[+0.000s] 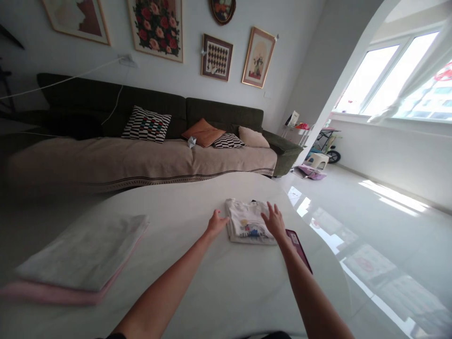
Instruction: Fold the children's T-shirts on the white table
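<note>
Folded T-shirt (249, 225), centre-right of frame: soft, light, judged limp; best taken at both side edges. Left hand (216, 222) open at its edge, right hand (273, 221) laid flat on top.

White T-shirt (249, 226) with a colour print is lying folded into a flat rectangle, print facing up, sitting near the table's (197, 282) far right edge.

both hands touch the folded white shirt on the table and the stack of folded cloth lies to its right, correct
Not quite. The head view shows the stack lying to the left of the shirt, not to its right. The rest holds: the left hand and right hand both touch the shirt on the table.
</note>
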A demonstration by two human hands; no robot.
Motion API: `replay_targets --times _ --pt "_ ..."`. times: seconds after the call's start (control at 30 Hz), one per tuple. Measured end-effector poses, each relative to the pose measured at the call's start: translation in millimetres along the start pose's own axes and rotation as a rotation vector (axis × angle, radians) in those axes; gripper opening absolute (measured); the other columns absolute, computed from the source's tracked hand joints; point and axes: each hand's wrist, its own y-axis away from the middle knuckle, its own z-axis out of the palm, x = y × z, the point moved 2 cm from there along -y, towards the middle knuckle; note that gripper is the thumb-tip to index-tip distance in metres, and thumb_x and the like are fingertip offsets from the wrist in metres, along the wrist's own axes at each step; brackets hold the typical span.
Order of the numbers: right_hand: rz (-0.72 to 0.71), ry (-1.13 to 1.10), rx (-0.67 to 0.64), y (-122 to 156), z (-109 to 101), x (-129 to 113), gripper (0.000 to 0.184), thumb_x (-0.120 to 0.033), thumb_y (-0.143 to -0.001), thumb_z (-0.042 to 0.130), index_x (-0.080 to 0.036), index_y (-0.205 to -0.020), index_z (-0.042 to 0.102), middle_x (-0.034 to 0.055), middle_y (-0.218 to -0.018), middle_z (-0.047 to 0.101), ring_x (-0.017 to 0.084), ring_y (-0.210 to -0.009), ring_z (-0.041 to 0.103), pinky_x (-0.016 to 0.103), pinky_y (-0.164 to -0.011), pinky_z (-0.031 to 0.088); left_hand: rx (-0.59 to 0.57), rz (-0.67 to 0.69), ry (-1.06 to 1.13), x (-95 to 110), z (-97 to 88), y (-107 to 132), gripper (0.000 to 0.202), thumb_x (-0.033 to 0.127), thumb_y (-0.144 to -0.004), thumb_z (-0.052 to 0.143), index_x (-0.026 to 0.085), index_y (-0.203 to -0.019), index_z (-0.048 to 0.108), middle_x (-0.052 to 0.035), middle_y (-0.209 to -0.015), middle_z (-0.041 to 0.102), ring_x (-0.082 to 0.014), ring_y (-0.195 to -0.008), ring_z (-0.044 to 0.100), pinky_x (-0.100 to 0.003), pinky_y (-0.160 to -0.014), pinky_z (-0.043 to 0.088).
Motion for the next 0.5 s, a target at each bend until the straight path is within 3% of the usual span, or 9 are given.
replay_targets --times 0.1,0.2,0.3,0.37,0.43,0.5 --pt "-0.095 0.089 -0.153 24 51 -14 0.053 -0.047 -0.082 0.039 -0.034 -0.133 0.032 0.0029 -0.145 0.018 0.031 -0.131 0.011 0.052 -0.098 0.021 0.082 0.008 -0.159 -38 -44.8 14 0.042 0.025 -0.074 0.058 0.014 -0.113 0.046 -0.0115 -0.100 0.064 -0.0143 -0.083 0.062 -0.023 -0.074 0.045" --pt "-0.125 0.244 -0.282 38 81 -20 0.052 -0.051 -0.085 0.031 -0.036 -0.135 0.025 0.0026 -0.145 0.018 0.033 -0.132 0.008 0.059 -0.097 0.013 0.232 -0.001 -0.339 -71 -126.2 34 0.041 0.021 -0.077 0.053 0.016 -0.117 0.046 -0.0110 -0.114 0.058 -0.0160 -0.105 0.054 -0.024 -0.088 0.039" --pt "-0.142 0.338 -0.367 35 84 -19 0.052 -0.053 -0.086 0.024 -0.037 -0.136 0.020 0.0029 -0.146 0.017 0.033 -0.131 0.010 0.061 -0.095 0.016 0.398 -0.098 -0.524 -97 -214.2 54 0.033 0.021 -0.081 0.044 0.013 -0.112 0.052 -0.0153 -0.118 0.054 -0.0242 -0.113 0.046 -0.035 -0.093 0.034" --pt "-0.156 0.328 -0.386 31 77 -21 0.052 -0.053 -0.086 0.024 -0.037 -0.136 0.022 0.0038 -0.145 0.020 0.033 -0.131 0.012 0.061 -0.094 0.019 0.470 -0.195 -0.620 -112 -259.0 61 0.031 0.023 -0.082 0.039 0.010 -0.104 0.057 -0.0198 -0.110 0.057 -0.0311 -0.107 0.049 -0.043 -0.086 0.037" --pt "-0.158 0.311 -0.389 32 69 -27 0.050 -0.048 -0.087 0.027 -0.033 -0.135 0.026 0.0067 -0.143 0.023 0.033 -0.130 0.014 0.060 -0.093 0.021 0.479 -0.249 -0.688 -123 -285.8 60 0.028 0.024 -0.081 0.041 0.011 -0.097 0.060 -0.0192 -0.103 0.059 -0.0338 -0.100 0.052 -0.046 -0.078 0.040" --pt "-0.156 0.277 -0.378 37 62 -39 0.048 -0.040 -0.087 0.032 -0.028 -0.133 0.031 0.0104 -0.142 0.025 0.033 -0.130 0.016 0.060 -0.092 0.022 0.431 -0.248 -0.731 -132 -296.4 53 0.024 0.025 -0.076 0.048 0.013 -0.091 0.062 -0.0173 -0.098 0.061 -0.0347 -0.094 0.054 -0.045 -0.072 0.040"
